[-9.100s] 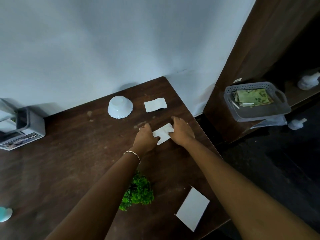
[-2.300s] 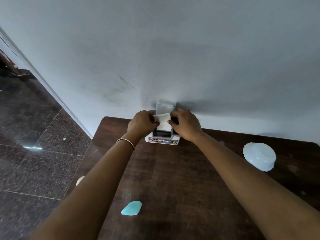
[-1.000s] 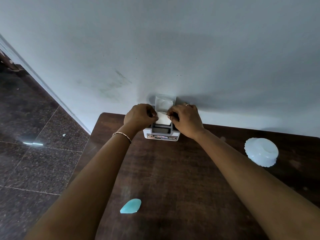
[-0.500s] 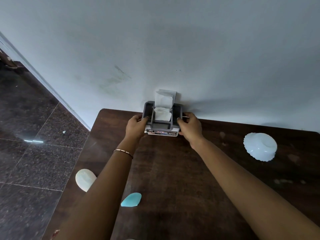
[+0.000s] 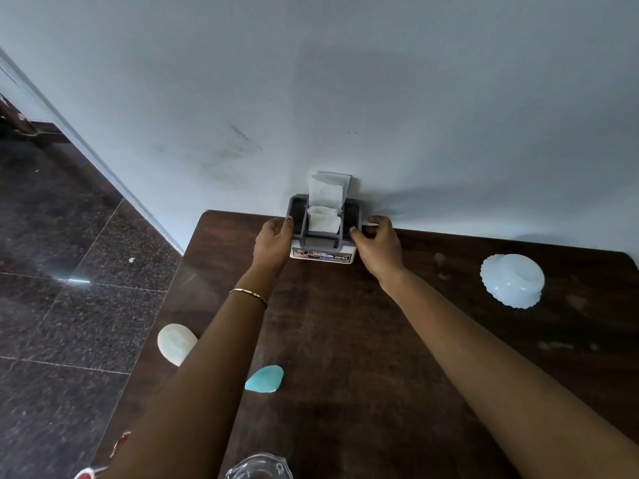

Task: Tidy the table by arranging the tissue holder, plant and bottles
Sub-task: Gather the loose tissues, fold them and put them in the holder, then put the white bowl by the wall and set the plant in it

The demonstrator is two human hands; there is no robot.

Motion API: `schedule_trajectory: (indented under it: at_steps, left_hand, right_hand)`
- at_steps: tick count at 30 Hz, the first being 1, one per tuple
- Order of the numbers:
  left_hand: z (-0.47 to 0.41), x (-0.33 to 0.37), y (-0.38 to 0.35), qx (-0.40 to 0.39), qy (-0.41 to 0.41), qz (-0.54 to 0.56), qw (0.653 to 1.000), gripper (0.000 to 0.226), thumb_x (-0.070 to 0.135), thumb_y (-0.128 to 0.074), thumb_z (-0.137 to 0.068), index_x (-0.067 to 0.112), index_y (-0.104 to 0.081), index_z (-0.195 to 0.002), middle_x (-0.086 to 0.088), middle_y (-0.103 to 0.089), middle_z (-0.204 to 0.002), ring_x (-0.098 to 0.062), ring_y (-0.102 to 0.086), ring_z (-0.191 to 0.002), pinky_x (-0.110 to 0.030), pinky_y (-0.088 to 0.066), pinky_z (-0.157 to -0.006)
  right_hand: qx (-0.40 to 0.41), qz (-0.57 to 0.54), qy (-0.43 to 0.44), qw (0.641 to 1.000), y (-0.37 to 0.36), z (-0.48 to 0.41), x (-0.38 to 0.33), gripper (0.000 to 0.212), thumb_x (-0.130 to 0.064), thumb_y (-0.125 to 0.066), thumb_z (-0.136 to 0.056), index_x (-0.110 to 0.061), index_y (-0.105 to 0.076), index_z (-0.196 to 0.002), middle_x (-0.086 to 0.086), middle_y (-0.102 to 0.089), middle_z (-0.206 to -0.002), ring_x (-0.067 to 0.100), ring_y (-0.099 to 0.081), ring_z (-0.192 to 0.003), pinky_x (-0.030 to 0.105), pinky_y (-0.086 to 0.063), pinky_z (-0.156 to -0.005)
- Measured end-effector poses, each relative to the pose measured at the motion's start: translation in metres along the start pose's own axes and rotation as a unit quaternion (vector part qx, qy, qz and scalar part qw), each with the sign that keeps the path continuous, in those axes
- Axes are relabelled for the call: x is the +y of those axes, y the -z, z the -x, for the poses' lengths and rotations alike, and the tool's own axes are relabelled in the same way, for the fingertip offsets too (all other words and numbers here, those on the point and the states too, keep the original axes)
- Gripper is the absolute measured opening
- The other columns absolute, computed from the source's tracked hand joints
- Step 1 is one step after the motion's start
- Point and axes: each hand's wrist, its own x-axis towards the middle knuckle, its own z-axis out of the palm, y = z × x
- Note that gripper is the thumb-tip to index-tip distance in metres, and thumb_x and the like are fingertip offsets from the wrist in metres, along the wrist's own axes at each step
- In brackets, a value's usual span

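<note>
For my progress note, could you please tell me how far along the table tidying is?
Done: folded tissues sit in the tissue holder, which stands at the wall edge of the table. In hand: the left hand and right hand grip the holder's sides, apparently squaring it. Left: what looks like a clear bottle at the near edge is not yet placed, and the plant is out of view.

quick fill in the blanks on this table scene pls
1. The tissue holder stands at the far edge of the table, next to the ____.
2. The left hand grips its left side, and the right hand grips its ____ side.
3. The white bowl lies ____ down.
4. The flat piece between the forearms is coloured ____.

Missing words: wall; right; upside; blue
</note>
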Motion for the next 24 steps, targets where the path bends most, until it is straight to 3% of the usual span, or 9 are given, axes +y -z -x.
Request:
schedule_trajectory:
  at_steps: [5, 10, 15, 19, 21, 24]
  left_hand:
    - [0.033, 0.015, 0.004, 0.030, -0.023, 0.006, 0.999, 0.055, 0.036, -0.055, -0.090, 0.010, -0.043, -0.137, -0.009, -0.050, -0.140, -0.024, -0.049, -0.128, -0.043, -0.039, -0.110]
    - [0.094, 0.019, 0.005, 0.024, -0.065, 0.003, 0.998, 0.046, 0.029, -0.059, -0.087, 0.012, -0.051, -0.129, -0.009, -0.056, -0.131, -0.021, -0.053, -0.121, -0.038, -0.043, -0.106]
    - [0.165, 0.014, -0.024, -0.038, -0.073, 0.045, 0.996, 0.029, 0.016, -0.060, -0.089, 0.008, -0.057, -0.118, -0.004, -0.063, -0.106, -0.012, -0.058, -0.095, -0.022, -0.047, -0.085]
    - [0.203, 0.004, -0.068, -0.081, -0.063, 0.043, 0.994, 0.028, 0.011, -0.059, -0.090, 0.004, -0.057, -0.117, -0.008, -0.063, -0.103, -0.003, -0.054, -0.075, -0.008, -0.043, -0.062]
    - [0.219, 0.001, -0.094, -0.106, -0.055, 0.032, 0.992, 0.028, 0.011, -0.059, -0.090, 0.004, -0.057, -0.117, -0.007, -0.062, -0.100, -0.001, -0.051, -0.068, -0.006, -0.040, -0.056]
    - [0.238, -0.001, -0.129, -0.133, -0.053, 0.017, 0.990, 0.027, 0.014, -0.060, -0.090, 0.008, -0.058, -0.116, -0.004, -0.062, -0.099, -0.001, -0.051, -0.068, -0.013, -0.040, -0.059]
  right_hand:
    - [-0.014, -0.018, 0.012, 1.000, 0.015, 0.029, -0.008, 0.047, -0.028, -0.059, -0.090, -0.017, -0.041, -0.132, 0.005, -0.050, -0.132, 0.018, -0.053, -0.112, 0.026, -0.042, -0.080]
    - [-0.061, -0.018, 0.036, 0.997, 0.040, 0.076, -0.009, 0.041, -0.023, -0.062, -0.089, -0.015, -0.048, -0.127, 0.002, -0.052, -0.129, 0.016, -0.054, -0.114, 0.024, -0.041, -0.084]
    - [-0.111, 0.002, 0.051, 0.992, 0.092, 0.115, 0.013, 0.031, -0.021, -0.063, -0.088, -0.015, -0.057, -0.118, 0.002, -0.058, -0.122, 0.013, -0.054, -0.114, 0.026, -0.043, -0.098]
    - [-0.107, 0.015, 0.018, 0.994, 0.152, 0.131, 0.047, 0.027, -0.024, -0.061, -0.090, -0.018, -0.058, -0.116, -0.002, -0.058, -0.117, 0.012, -0.055, -0.110, 0.026, -0.043, -0.095]
    - [-0.094, 0.020, -0.005, 0.995, 0.181, 0.133, 0.067, 0.026, -0.025, -0.060, -0.089, -0.019, -0.058, -0.115, -0.001, -0.059, -0.115, 0.013, -0.055, -0.109, 0.030, -0.045, -0.096]
    - [-0.076, 0.026, -0.030, 0.996, 0.214, 0.132, 0.092, 0.027, -0.026, -0.059, -0.089, -0.019, -0.057, -0.115, 0.000, -0.059, -0.115, 0.016, -0.055, -0.110, 0.035, -0.046, -0.098]
